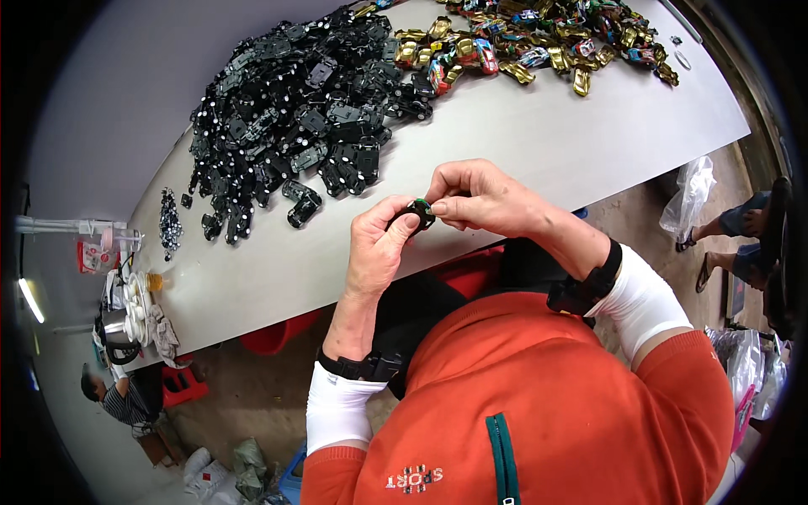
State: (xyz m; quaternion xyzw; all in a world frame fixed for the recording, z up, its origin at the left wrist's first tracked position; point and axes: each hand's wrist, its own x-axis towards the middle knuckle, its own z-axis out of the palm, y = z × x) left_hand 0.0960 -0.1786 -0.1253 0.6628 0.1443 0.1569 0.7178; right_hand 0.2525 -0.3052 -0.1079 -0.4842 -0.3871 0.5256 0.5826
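Two hands of mine meet over the pale grey, smooth-topped table (522, 135), around one small, dark, rounded toy-car piece with a touch of green (418, 212). I judge it light enough for fingertips alone, stiff like hard plastic and a little slick, with small parts that could bend or snap under a careless squeeze; the outer edges look the best place to take hold, with the thumb laid across. My left hand (375, 244) holds it just so, between thumb and curled fingers. My right hand (488, 202) has its thumb and forefinger drawn narrow at the piece's right edge; I cannot tell whether they pinch it or something smaller. The piece sits between both sets of fingertips, nearer my left palm, just above the table's near edge. The heap of black plastic toy-car undersides (295, 114) lies beyond it, up and to the left.
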